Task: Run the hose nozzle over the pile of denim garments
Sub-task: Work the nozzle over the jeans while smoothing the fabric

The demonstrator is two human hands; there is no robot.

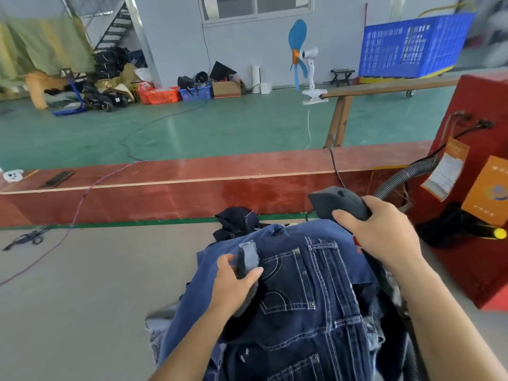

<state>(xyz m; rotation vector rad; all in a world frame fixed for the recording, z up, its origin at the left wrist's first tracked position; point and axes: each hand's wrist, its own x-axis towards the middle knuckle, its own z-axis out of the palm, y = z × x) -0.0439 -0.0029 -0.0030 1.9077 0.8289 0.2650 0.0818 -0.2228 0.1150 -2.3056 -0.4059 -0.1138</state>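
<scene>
Denim garments [297, 292] lie heaped on the tabletop [82, 284] as the right hand [384, 232] grips the hose nozzle [338, 202] at the pile's far edge (pass seemingly just starting), the left hand [233, 287] pinching a frayed patch [248, 258]; next, a sweep across.

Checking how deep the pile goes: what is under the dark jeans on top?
Under the dark jeans a lighter blue denim piece shows at the left edge; whatever lies beneath that is covered.
</scene>
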